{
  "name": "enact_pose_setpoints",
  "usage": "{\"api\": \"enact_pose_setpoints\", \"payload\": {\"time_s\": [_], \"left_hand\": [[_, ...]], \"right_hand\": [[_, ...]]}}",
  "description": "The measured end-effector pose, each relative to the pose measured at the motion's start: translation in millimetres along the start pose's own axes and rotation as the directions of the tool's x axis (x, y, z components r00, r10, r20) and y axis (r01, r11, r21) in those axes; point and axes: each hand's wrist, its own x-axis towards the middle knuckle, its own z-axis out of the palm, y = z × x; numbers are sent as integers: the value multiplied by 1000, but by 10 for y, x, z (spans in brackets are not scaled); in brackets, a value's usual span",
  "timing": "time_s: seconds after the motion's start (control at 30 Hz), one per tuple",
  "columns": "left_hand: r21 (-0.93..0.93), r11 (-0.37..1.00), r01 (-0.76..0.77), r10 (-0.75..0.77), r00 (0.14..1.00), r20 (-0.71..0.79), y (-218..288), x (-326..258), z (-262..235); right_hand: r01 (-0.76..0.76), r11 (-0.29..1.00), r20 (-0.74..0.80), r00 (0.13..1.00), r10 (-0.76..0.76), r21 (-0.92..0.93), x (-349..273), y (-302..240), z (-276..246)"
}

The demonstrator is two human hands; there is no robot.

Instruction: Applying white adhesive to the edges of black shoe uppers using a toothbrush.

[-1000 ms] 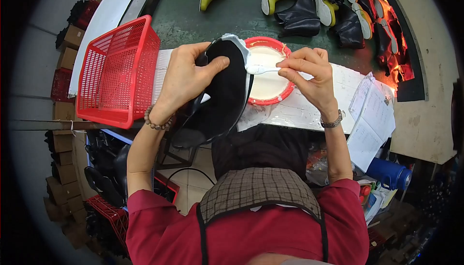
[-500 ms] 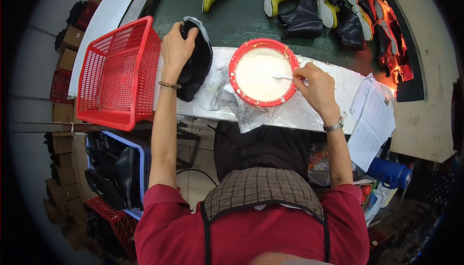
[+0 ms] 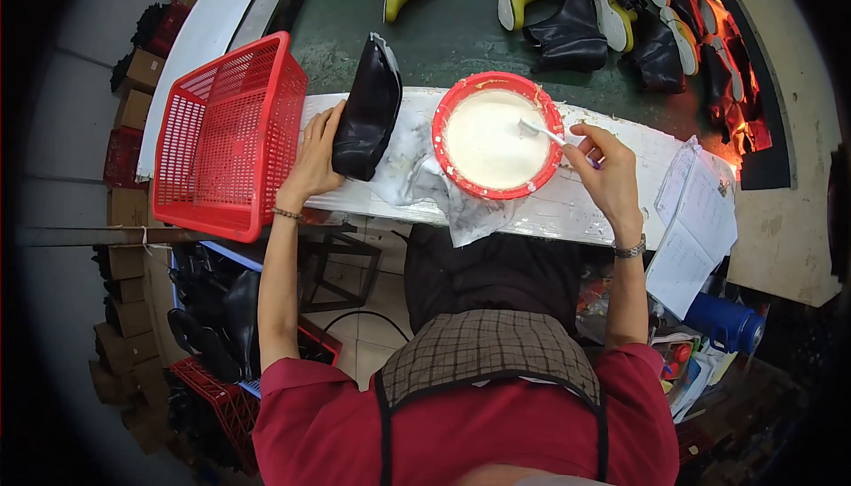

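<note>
Head view: left hand (image 3: 312, 156) lies spread beside boot upper (image 3: 366, 110); right hand (image 3: 605, 170) pinches brush (image 3: 542, 132), bristles unclear.

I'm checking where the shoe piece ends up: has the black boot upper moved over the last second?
Yes. The black boot upper has gone left, from over the red bowl to beside the red basket.

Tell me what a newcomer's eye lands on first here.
The red bowl of creamy white paste sits mid-bench, with the right hand dipping a small brush into it. Left of it, the left hand rests against a black boot piece, beside a bright red basket.
</note>
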Motion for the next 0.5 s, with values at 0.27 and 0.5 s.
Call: {"api": "enact_pose_setpoints", "payload": {"time_s": [0.27,0.5], "left_hand": [[-154,987,-50,-21,903,-428,13,160,172],[-168,971,-168,44,822,-567,979,-39,-97]], "right_hand": [[96,983,-70,992,-108,-155,-141,20,33],[79,996,-103,991,-82,-34,-126,-136,12]]}}
